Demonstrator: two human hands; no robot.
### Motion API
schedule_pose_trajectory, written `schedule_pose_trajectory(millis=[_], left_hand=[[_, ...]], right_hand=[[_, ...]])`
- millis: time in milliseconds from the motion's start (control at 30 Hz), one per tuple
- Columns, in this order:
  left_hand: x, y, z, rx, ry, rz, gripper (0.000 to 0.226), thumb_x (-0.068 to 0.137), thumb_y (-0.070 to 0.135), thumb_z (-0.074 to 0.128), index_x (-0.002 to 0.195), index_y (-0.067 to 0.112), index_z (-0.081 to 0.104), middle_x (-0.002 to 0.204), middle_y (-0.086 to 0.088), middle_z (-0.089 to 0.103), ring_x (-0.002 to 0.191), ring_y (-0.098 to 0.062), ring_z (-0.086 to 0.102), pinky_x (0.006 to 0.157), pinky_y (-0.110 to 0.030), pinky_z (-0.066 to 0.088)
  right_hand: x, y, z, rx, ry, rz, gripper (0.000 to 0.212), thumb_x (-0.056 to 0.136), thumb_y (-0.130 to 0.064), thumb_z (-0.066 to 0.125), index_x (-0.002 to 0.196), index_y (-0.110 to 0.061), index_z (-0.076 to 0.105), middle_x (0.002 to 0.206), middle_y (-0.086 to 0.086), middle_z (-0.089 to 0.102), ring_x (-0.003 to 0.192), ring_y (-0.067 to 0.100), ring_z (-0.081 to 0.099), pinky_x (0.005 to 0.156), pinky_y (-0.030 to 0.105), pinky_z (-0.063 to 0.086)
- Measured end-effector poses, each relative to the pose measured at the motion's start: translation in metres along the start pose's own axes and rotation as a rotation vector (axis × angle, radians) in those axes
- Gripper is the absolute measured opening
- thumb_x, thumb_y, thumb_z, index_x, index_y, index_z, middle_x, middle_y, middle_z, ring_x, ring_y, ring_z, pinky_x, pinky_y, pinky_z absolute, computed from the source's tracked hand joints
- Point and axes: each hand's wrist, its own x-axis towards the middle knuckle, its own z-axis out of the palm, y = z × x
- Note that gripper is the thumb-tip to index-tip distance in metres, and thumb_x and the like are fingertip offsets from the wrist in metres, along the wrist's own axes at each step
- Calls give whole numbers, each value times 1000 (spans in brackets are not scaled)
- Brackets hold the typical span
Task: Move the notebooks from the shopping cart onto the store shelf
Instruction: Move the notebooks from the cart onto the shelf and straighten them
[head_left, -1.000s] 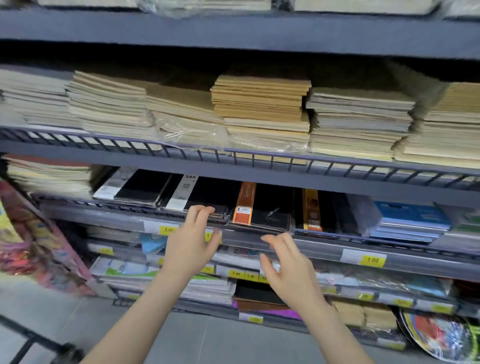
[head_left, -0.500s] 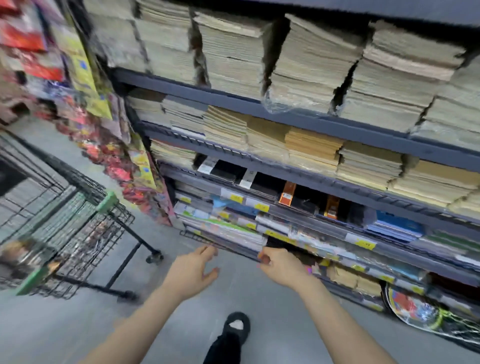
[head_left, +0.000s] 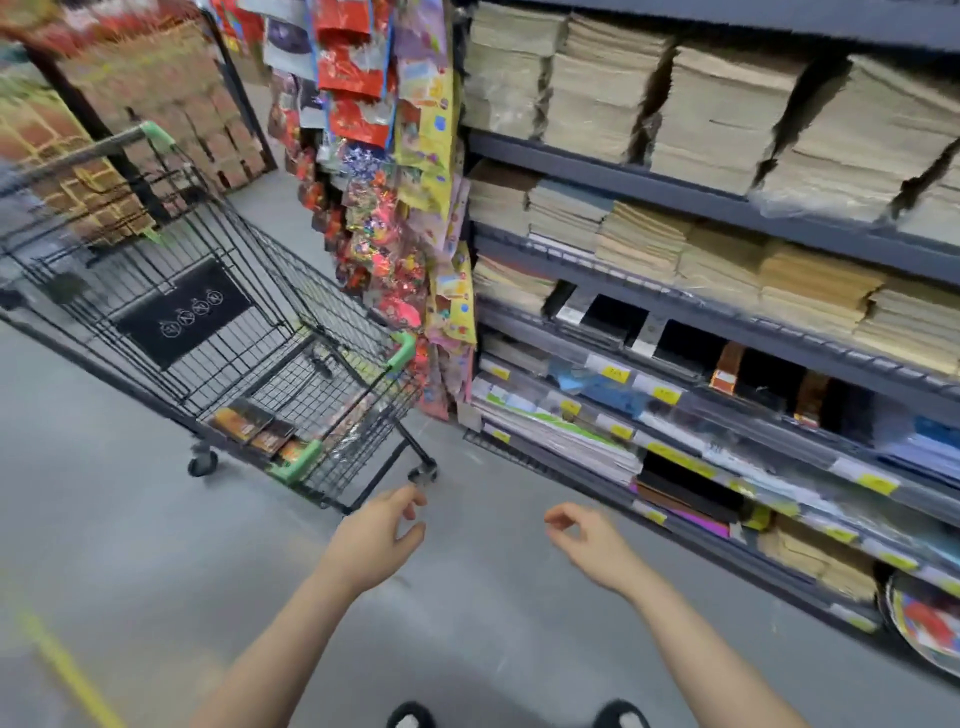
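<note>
Yellow price tags (head_left: 616, 373) on the shelf edges are too blurred to read.

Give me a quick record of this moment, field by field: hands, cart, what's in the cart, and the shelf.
left hand: empty, fingers loosely curled, above the floor near the cart's front corner
right hand: empty, fingers loosely curled, in front of the lower shelves
shopping cart: black wire, green corner guards, left of the shelving
notebooks: a few dark ones with orange bands, lying in the cart's basket
store shelf: holds similar dark notebooks
</note>
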Motion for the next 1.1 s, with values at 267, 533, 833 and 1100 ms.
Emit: schedule_pose_trajectory(millis=[267, 533, 833, 1100], left_hand=[[-49, -130, -64, -112, 36, -71, 23, 86, 30, 54, 109, 30, 53, 92, 11, 59, 58, -2, 47, 65, -29, 40], [-13, -195, -99, -168, 60, -113, 21, 87, 26, 55, 107, 33, 53, 93, 16, 59, 52, -1, 50, 60, -28, 40], [84, -252, -168, -170, 109, -103, 21, 88, 20, 55, 105, 32, 53, 88, 20, 59, 75, -4, 55, 67, -25, 41], [152, -326, -219, -149, 52, -192, 23, 89, 27, 55, 110, 35, 49, 93, 14, 62, 75, -4, 61, 67, -26, 49]], right_hand=[[15, -84, 101, 153, 14, 88, 9, 90, -14, 53, 95, -21, 57, 96, -2, 60, 53, 8, 48, 48, 15, 43], [69, -129, 122, 159, -2, 156, 10, 90, -21, 51, 91, -29, 56, 100, -2, 59, 57, 14, 52, 63, 30, 46], [193, -208, 145, 330, 121, 95, 13, 90, -5, 50, 96, -14, 57, 83, -1, 53, 59, 7, 45, 43, 11, 41], [286, -289, 179, 332, -7, 69, 14, 90, -15, 53, 99, -26, 55, 88, -11, 55, 73, 9, 53, 71, 31, 49]])
